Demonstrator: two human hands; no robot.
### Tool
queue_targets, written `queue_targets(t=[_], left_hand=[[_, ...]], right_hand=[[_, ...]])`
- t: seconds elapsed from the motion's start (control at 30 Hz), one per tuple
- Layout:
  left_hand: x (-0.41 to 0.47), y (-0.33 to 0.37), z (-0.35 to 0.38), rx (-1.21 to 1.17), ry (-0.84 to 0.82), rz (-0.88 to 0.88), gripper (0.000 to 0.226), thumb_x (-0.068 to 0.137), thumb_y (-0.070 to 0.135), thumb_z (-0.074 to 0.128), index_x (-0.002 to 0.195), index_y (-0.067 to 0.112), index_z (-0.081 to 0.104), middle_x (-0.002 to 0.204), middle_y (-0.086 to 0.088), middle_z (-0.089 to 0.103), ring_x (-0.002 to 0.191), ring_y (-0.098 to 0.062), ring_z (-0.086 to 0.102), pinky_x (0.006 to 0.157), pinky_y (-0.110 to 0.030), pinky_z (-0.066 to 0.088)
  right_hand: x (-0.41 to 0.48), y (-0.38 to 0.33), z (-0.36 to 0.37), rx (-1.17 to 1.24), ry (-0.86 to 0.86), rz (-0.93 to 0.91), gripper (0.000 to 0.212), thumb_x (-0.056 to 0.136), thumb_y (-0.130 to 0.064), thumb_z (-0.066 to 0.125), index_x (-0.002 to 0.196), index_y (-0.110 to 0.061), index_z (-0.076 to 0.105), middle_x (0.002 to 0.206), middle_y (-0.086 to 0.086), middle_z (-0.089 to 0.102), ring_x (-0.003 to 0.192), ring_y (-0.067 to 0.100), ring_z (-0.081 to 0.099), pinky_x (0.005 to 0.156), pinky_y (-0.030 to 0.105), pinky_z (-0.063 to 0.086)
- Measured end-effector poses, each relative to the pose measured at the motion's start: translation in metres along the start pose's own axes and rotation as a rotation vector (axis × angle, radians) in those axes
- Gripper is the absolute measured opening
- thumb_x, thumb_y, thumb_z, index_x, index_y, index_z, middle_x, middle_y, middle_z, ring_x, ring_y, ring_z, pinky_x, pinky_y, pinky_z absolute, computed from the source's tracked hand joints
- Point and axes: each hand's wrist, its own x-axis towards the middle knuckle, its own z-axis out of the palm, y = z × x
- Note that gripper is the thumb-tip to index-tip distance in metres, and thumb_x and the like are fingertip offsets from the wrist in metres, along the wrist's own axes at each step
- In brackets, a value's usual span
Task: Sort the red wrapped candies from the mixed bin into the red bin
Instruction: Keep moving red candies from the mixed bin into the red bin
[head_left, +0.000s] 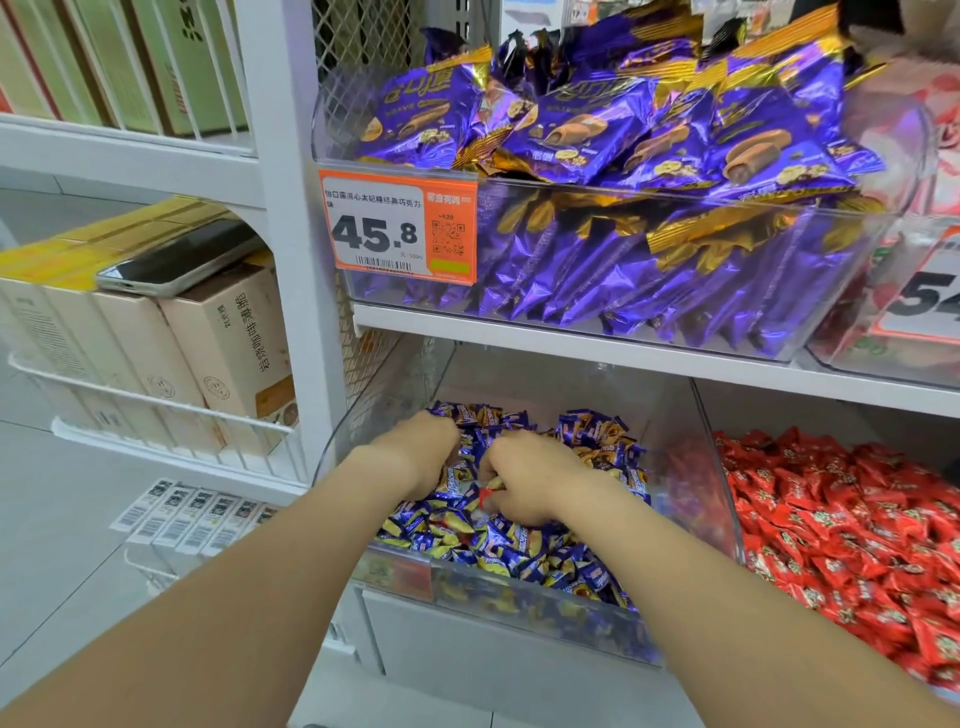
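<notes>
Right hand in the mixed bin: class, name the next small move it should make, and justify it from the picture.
Probably lift the right hand out of the mixed bin and carry it right to the red bin: its fingers seem to pinch a red candy, and that bin stands directly beside.

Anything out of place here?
Yes: a red candy sits among blue wrappers in the mixed bin, pinched by the right hand. A phone also lies loose on boxed stock on the left shelf.
</notes>
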Motion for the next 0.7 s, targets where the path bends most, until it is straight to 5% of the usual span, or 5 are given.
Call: queue_targets(t=[0.13,0.23,0.4,0.53,0.7], left_hand=[[-0.007,0.003,-0.012,-0.056,-0.014,-0.001,0.036,0.090,0.003,0.077,0.123,0.016,0.069,0.126,-0.009,0.061,0.109,-0.031,0.066,0.085,-0.034,0.055],[-0.010,0.001,-0.022,-0.107,0.017,0.050,0.029,0.096,0.001,0.060,0.116,0.018,0.072,0.121,-0.006,0.067,0.107,-0.024,0.066,0.084,-0.029,0.053],[-0.024,0.014,-0.031,-0.218,-0.078,0.121,0.010,0.093,0.014,0.062,0.099,0.021,0.065,0.086,0.007,0.061,0.077,-0.010,0.057,0.060,-0.023,0.042],[-0.024,0.009,-0.017,-0.055,-0.292,0.113,0.048,0.076,0.041,0.092,0.113,0.027,0.065,0.094,0.010,0.050,0.082,-0.012,0.055,0.069,-0.032,0.044],[-0.017,0.011,-0.009,0.070,0.033,0.039,0.045,0.088,0.030,0.083,0.118,0.016,0.052,0.112,-0.010,0.063,0.097,-0.034,0.065,0.076,-0.043,0.054]], right_hand=[[-0.005,0.016,-0.011,0.186,0.025,0.064,0.028,0.110,-0.039,0.047,0.102,-0.013,0.056,0.093,0.008,0.061,0.089,0.030,0.061,0.077,0.041,0.050],[-0.012,0.026,-0.022,0.267,0.073,0.068,0.036,0.113,-0.045,0.037,0.110,-0.012,0.051,0.089,0.007,0.063,0.083,0.027,0.061,0.074,0.040,0.047],[-0.025,0.036,-0.030,0.296,0.193,0.028,0.024,0.100,-0.052,0.063,0.106,-0.033,0.077,0.095,-0.006,0.073,0.084,0.015,0.068,0.080,0.036,0.058],[-0.031,0.030,-0.035,0.361,0.283,0.024,0.022,0.102,-0.041,0.066,0.099,-0.025,0.081,0.076,-0.013,0.070,0.070,0.006,0.062,0.067,0.027,0.047],[-0.036,0.028,-0.038,0.389,0.196,0.095,0.031,0.104,-0.023,0.047,0.100,-0.001,0.069,0.088,0.016,0.075,0.075,0.035,0.066,0.076,0.046,0.058]])
